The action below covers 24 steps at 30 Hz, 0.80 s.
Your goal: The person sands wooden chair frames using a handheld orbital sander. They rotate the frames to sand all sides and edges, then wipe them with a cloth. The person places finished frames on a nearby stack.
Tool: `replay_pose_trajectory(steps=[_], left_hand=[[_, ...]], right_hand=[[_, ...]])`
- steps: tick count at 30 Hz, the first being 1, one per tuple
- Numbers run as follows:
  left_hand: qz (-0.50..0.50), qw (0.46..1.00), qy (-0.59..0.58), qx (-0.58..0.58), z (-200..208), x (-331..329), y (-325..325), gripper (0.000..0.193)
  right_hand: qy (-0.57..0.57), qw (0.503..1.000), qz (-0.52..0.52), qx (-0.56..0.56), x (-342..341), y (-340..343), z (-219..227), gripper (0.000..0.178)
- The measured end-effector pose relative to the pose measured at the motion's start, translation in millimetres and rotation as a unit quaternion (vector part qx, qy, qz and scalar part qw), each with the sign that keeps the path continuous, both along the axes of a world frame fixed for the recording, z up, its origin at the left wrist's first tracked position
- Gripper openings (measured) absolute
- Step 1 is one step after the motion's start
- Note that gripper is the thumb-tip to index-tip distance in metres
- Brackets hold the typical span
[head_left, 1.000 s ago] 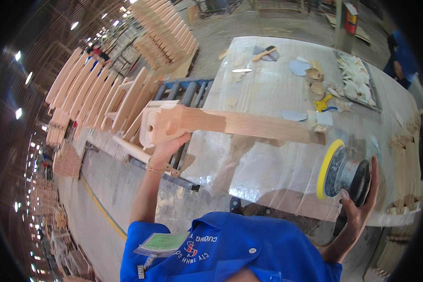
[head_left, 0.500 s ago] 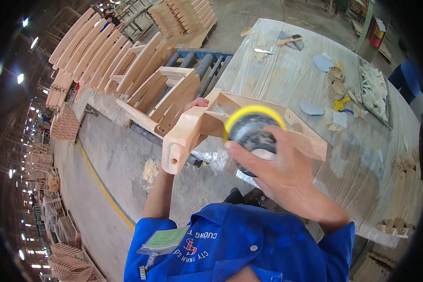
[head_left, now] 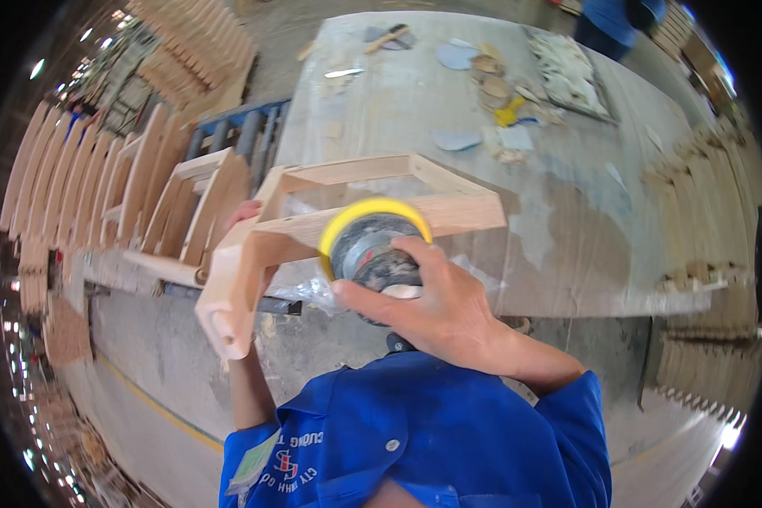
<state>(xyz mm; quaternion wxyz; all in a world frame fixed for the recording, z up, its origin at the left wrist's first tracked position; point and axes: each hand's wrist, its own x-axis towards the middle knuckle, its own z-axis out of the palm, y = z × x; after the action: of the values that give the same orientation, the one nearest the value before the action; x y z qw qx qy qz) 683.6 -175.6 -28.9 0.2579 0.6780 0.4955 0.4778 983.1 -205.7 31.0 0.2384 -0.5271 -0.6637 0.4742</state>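
Note:
A pale wooden frame with angled bars lies partly over the near left edge of the table. My left hand grips its left end, fingers showing behind the wood and the rest hidden by it. In my right hand is a round hand-held sander with a yellow rim and a dark dusty body. Its pad meets the near long bar of the frame, and my thumb and fingers wrap round its body.
Sanding discs, a brush, a yellow tool and a tray of white scraps lie on the far tabletop. Left, wooden frames stand by a roller conveyor. Wooden parts are stacked right. Another person stands beyond.
My view has swung to the right, so the table sits further left. The frame has turned flatter, and the sander has come onto its near bar. Both hands keep their holds.

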Motion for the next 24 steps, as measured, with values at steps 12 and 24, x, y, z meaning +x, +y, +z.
replay_pose_trajectory(steps=[12, 24], left_hand=[[-0.021, 1.0, 0.022, -0.002, -6, -2, -5, 0.075], [-0.045, 0.99, 0.082, 0.104, -40, -17, 1, 0.075]], right_hand=[[-0.122, 0.845, -0.387, 0.348, 137, -19, -84, 0.08], [-0.104, 0.881, -0.25, 0.388, 84, -20, -91, 0.08]])
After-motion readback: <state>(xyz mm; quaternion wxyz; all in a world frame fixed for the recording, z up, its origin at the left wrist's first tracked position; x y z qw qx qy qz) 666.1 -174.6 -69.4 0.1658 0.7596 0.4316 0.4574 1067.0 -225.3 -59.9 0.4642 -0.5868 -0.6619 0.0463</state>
